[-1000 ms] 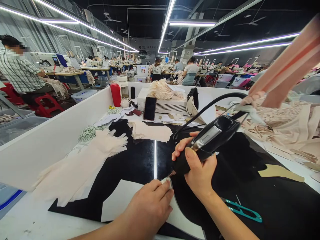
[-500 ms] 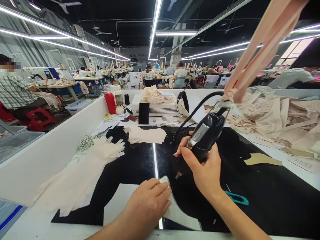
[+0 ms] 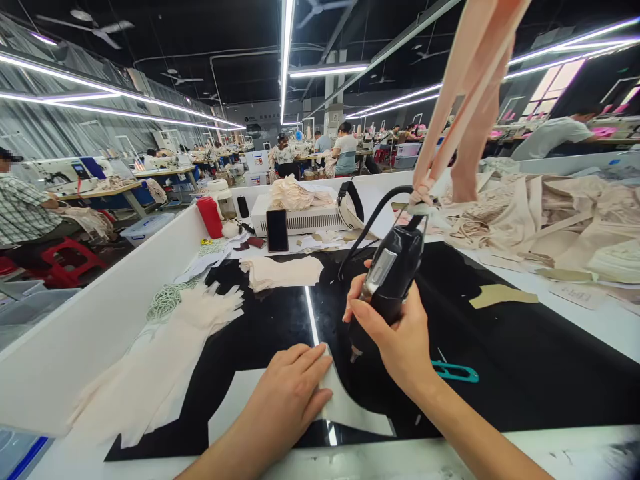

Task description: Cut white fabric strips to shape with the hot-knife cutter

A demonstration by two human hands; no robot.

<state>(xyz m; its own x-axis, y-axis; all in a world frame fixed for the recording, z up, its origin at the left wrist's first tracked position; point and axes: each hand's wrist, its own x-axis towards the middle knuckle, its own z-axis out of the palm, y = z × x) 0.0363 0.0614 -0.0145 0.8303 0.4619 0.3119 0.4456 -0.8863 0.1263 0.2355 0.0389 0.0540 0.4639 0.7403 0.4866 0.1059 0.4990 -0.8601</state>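
On the glossy black worktop [image 3: 525,360], near its front edge, the left hand [image 3: 287,393] lies flat, fingers extended and pressing down a pale, curved-edged sheet of fabric [image 3: 350,410]. The right hand [image 3: 400,333] is clenched around a black handheld electric cutting tool [image 3: 387,280], its metal tip pointing down just beside the sheet's curved edge. Compared with a second ago, the tool stands more upright and its tip has lifted off the sheet (the two now appear apart), which suggests a pause between cuts rather than active cutting. The tool's black cable [image 3: 370,220] loops up to hanging peach fabric strips [image 3: 465,100]. Teal thread snips [image 3: 455,372] lie on the worktop just beside the right wrist. A stack of cream fabric pieces [image 3: 160,360] rests to the left.
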